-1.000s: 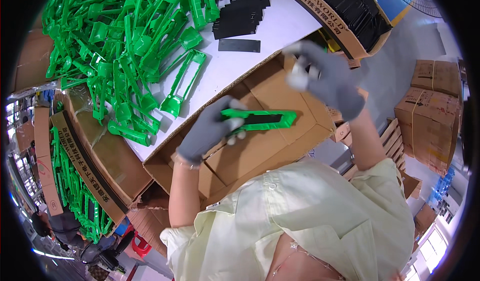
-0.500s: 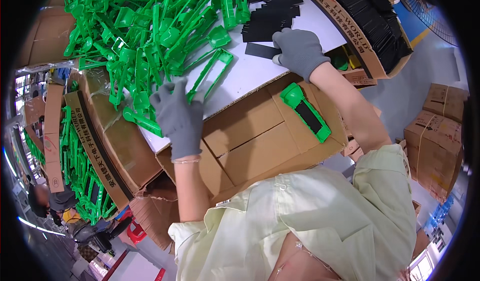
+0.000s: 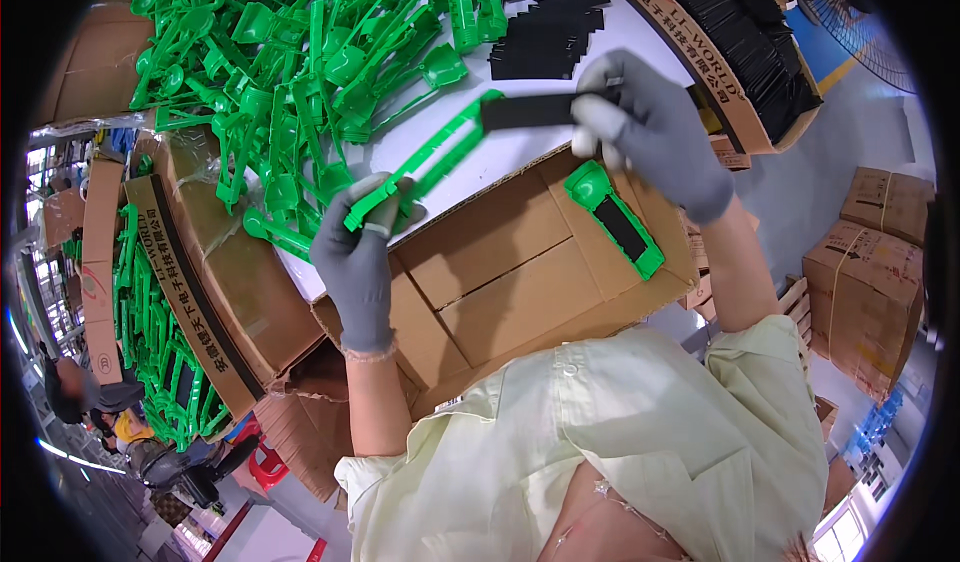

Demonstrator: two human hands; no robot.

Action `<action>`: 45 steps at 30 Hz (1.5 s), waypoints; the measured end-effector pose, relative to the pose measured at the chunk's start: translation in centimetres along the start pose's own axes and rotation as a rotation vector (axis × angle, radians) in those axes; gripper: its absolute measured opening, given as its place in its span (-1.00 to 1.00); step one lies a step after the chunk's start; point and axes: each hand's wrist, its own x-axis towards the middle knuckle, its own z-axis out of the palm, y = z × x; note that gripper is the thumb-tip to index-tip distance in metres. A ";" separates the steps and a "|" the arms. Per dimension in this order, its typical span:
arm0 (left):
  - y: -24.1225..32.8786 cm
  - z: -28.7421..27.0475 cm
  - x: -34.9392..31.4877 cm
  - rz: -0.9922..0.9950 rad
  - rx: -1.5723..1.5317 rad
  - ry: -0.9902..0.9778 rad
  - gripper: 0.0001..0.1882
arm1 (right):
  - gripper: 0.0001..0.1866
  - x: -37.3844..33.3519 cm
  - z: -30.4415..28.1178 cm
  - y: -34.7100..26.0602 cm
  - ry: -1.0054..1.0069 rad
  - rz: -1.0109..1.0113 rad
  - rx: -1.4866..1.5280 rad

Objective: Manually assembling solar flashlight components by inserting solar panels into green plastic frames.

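Observation:
My gloved left hand (image 3: 362,247) grips the near end of a green plastic frame (image 3: 437,154), long and open in the middle, lifted off the white tabletop. Between the fingers of my gloved right hand (image 3: 650,127) is a flat black rectangular strip (image 3: 530,113). Its free end meets or overlaps the far end of the frame; I cannot tell whether they touch. Below my hands, inside an open cardboard box (image 3: 510,297), lies one green piece (image 3: 612,220) with a black strip set into it.
A big heap of green plastic parts (image 3: 290,52) covers the table's far left. Fanned black strips (image 3: 547,37) lie at the back, beside a carton of black pieces (image 3: 735,42). At left stands another carton of green parts (image 3: 165,332). Stacked cartons (image 3: 865,282) stand at right.
My left hand has picked the green frame up from the table. My right hand has lifted the black strip off the tabletop and brought it near the frame's far end.

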 end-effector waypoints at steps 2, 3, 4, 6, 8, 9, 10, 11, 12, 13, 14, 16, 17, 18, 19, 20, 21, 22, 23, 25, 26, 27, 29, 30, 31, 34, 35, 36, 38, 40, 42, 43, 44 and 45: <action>1.2 0.6 -1.0 -0.288 -0.285 -0.039 -0.70 | -0.84 -1.6 0.9 -0.7 -0.147 0.064 0.104; 0.7 0.6 -1.3 -0.291 -0.287 -0.041 -0.70 | -0.81 -2.3 1.9 -0.6 -0.166 0.085 0.070; 0.2 0.8 -1.6 -0.319 -0.293 -0.134 -0.70 | -0.79 -2.7 2.4 0.5 -0.144 0.024 0.056; 0.0 1.4 -2.4 -0.367 -0.345 -0.208 -0.72 | -0.78 -3.1 2.9 1.4 -0.125 -0.034 0.040; -0.2 1.7 -2.9 -0.360 -0.375 -0.222 -0.72 | -0.78 -3.3 2.9 1.2 -0.124 0.065 -0.082; -0.4 1.7 -3.0 -0.348 -0.405 -0.241 -0.72 | -0.78 -3.4 2.9 1.2 -0.124 0.068 -0.083; -0.9 1.7 -3.1 -0.375 -0.373 -0.245 -0.71 | -0.80 -3.6 2.9 1.3 -0.112 0.029 -0.165; -0.9 1.8 -3.2 -0.377 -0.374 -0.246 -0.71 | -0.82 -3.7 2.9 1.3 -0.101 -0.010 -0.247; -0.8 2.1 -3.3 -0.411 -0.394 -0.232 -0.72 | -0.82 -3.8 3.0 1.5 -0.099 -0.007 -0.248; -0.7 2.3 -3.3 -0.445 -0.414 -0.218 -0.73 | -0.83 -3.7 3.0 1.8 -0.098 -0.021 -0.291; -0.7 2.4 -3.3 -0.446 -0.414 -0.221 -0.73 | -0.84 -3.7 3.1 1.9 -0.098 -0.035 -0.334; -0.9 2.5 -3.4 -0.421 -0.395 -0.251 -0.72 | -0.84 -3.9 3.1 1.9 -0.081 -0.077 -0.382; -1.0 2.5 -3.3 -0.424 -0.395 -0.251 -0.72 | -0.83 -3.9 3.1 1.8 -0.063 -0.123 -0.431; -1.0 2.6 -3.2 -0.417 -0.392 -0.270 -0.71 | -0.83 -3.9 3.1 1.8 -0.064 -0.120 -0.430; -1.0 2.6 -3.2 -0.411 -0.389 -0.289 -0.71 | -0.81 -3.9 3.1 1.7 -0.054 -0.176 -0.467; -0.9 2.8 -3.4 -0.413 -0.389 -0.291 -0.71 | -0.80 -3.9 3.1 1.7 -0.043 -0.232 -0.504; -0.8 3.2 -3.5 -0.441 -0.357 -0.263 -0.71 | -0.80 -3.8 3.1 2.0 -0.038 -0.228 -0.508; -0.7 3.5 -3.6 -0.469 -0.324 -0.235 -0.72 | -0.77 -3.5 3.2 2.5 -0.077 -0.152 -0.469; -0.5 3.7 -3.6 -0.469 -0.326 -0.243 -0.72 | -0.73 -3.4 3.3 2.7 -0.115 -0.077 -0.430; -0.1 4.0 -3.6 -0.473 -0.272 -0.177 -0.73 | -0.70 -3.8 3.3 1.8 -0.043 -0.098 -0.569; 0.1 3.9 -3.5 -0.470 -0.242 -0.188 -0.73 | -0.67 -3.9 3.2 1.5 0.027 -0.120 -0.703; 0.0 3.5 -3.5 -0.466 -0.245 -0.196 -0.73 | -0.67 -3.7 3.1 1.6 0.035 -0.118 -0.708; -0.4 2.8 -3.7 -0.387 -0.219 -0.289 -0.73 | -0.65 -3.3 3.0 2.3 0.389 -0.403 -0.735; -0.8 2.6 -3.7 -0.405 -0.216 -0.288 -0.74 | -0.65 -3.5 2.9 3.0 0.393 -0.403 -0.741; -0.8 2.5 -3.8 -0.430 -0.216 -0.278 -0.74 | -0.67 -3.8 2.4 3.8 0.111 -0.249 -0.570; -1.4 2.4 -4.1 -0.480 -0.172 -0.304 -0.74 | -0.70 -4.8 2.8 5.4 -0.137 -0.082 -0.416; -1.6 2.5 -4.2 -0.477 -0.175 -0.305 -0.74 | -0.72 -5.2 3.1 5.6 -0.111 -0.068 -0.436; -1.8 2.6 -4.3 -0.498 -0.176 -0.307 -0.74 | -0.75 -5.5 3.4 5.6 -0.071 -0.071 -0.499; -2.4 2.5 -4.4 -0.513 -0.174 -0.330 -0.76 | -0.73 -6.0 3.7 5.8 -0.061 -0.076 -0.564; -2.1 2.2 -4.2 -0.523 -0.143 -0.350 -0.76 | -0.72 -5.8 3.5 5.8 -0.056 -0.084 -0.622; -2.0 1.8 -3.6 -0.535 -0.113 -0.374 -0.76 | -0.57 -4.2 2.0 5.3 -0.233 -0.035 -0.695; -2.1 1.3 -2.7 -0.592 -0.157 -0.460 -0.76 | -0.49 -3.1 1.1 4.4 -0.166 -0.041 -0.602; -2.3 1.0 -1.9 -0.649 -0.202 -0.545 -0.76 | -0.41 -1.8 0.1 3.6 -0.100 -0.047 -0.508; -2.7 0.8 -1.3 -0.646 -0.202 -0.538 -0.76 | -0.33 -0.3 -0.8 3.4 -0.051 -0.107 -0.570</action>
